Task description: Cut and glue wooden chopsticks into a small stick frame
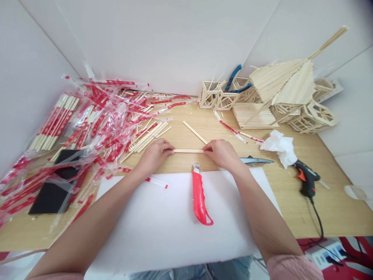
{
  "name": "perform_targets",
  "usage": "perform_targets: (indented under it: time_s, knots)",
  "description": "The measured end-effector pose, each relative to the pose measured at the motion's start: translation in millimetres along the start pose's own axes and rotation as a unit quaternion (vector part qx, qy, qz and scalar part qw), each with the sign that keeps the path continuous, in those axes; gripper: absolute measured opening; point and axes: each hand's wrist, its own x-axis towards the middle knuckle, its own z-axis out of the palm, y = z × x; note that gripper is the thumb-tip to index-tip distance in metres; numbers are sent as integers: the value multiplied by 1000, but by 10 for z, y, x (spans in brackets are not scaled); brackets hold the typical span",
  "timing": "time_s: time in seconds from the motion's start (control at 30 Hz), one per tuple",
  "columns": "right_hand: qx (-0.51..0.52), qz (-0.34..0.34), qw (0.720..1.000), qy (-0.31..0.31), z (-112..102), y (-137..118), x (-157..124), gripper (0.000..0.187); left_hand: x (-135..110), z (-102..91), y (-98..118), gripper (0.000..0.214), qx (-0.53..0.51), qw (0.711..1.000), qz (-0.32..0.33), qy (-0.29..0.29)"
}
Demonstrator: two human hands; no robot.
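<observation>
Head view. Both hands work at mid-table, just past the far edge of the white sheet (151, 225). The left hand (154, 155) pinches the 9 o'clock end of the sticks (189, 151), which look like two thin lengths side by side. The right hand (223, 153) pinches the 3 o'clock end. The fingers of both hands are closed on the wood. The sticks lie level, on the table (291, 202) or just above it; I cannot tell which. A red knife (199, 198) lies on the sheet at 6 o'clock from the sticks, blade end toward them, untouched. One loose stick (194, 132) lies slanted at 12 o'clock. A bare stick heap (148, 136) sits at 10 o'clock, with the wrapper pile (96, 112) beyond it and a phone (54, 190) at 8 o'clock, partly under the wrappers. At 3 o'clock are a tissue (279, 146) and, farther out, a glue gun (305, 179). At 1 to 2 o'clock stand stick frames (291, 89) with pliers (233, 79) among them. Judgement: the step in hand looks like aligning the two lengths and pressing them together. Further handling calls for flush ends and even pressure at both pinches, since such thin wood would likely bow or slide apart. The knife and glue gun both lie within easy reach.
</observation>
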Motion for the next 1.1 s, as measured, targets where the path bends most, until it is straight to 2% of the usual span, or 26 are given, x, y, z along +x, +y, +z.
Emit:
perform_targets:
  time_s: [0.27, 0.67, 0.97, 1.1]
  knots:
    - [-29, -12, 999, -3, -11, -20, 10, 19, -19, -4, -54, 20, 17, 999, 14, -24]
    - [-104, -83, 991, -3, -56, -47, 8, 24, -38, -1, -26, 19, 40, 998, 34, -29]
    - [-17, -36, 999, 7, 4, 23, 52, 18, 10, -16, -66, 19, -53, 998, -4, -25]
    - [37, -46, 998, 2, -13, 80, 65, 20, 17, -5, -82, 18, -59, 998, -5, -25]
